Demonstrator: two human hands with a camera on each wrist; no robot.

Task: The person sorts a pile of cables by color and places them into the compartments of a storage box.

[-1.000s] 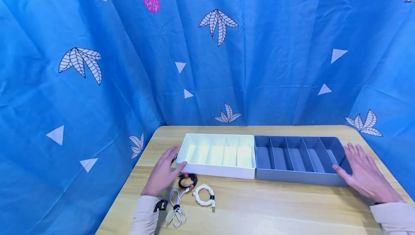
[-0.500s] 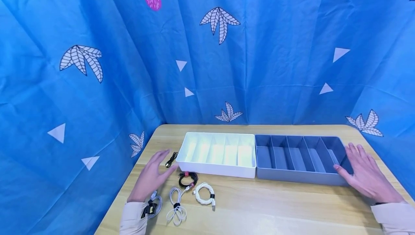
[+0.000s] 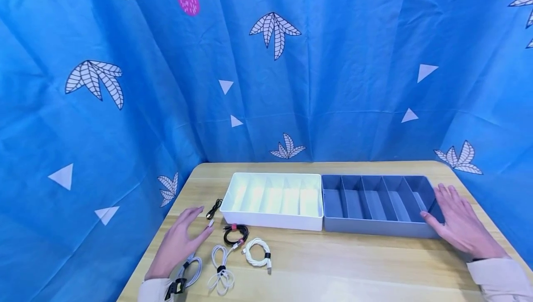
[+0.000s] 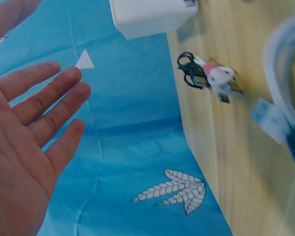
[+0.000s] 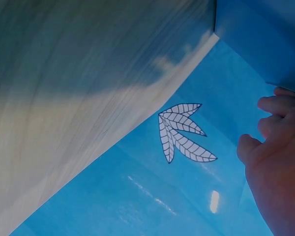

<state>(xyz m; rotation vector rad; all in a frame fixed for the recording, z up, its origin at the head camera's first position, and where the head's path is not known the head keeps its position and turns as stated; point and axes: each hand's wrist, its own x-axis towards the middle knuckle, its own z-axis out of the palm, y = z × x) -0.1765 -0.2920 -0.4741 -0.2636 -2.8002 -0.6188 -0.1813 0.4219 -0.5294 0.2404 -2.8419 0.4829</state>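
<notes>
My left hand (image 3: 176, 244) hovers over the table's left side, fingers spread and nothing held; in the left wrist view its palm (image 4: 19, 132) shows too. Beneath and beside it lie a grey-white coiled cable (image 3: 194, 272), a white cable (image 3: 222, 272) with a black tie, a thicker white cable (image 3: 257, 252) and a black cable (image 3: 236, 235) with red ties. A small black cable (image 3: 214, 209) lies left of the white divided box (image 3: 272, 221). My right hand (image 3: 462, 225) rests at the right end of the grey divided box (image 3: 381, 226), fingers extended along its side, thumb at the front rim.
Both boxes stand side by side, each with several compartments. The wooden table (image 3: 345, 269) stretches in front of them. A blue patterned curtain (image 3: 354, 61) hangs behind and at both sides.
My left hand has moved away from the white box's left end, toward the left and nearer to me, uncovering the small black cable and the grey-white one. The right hand stays at the grey box.
</notes>
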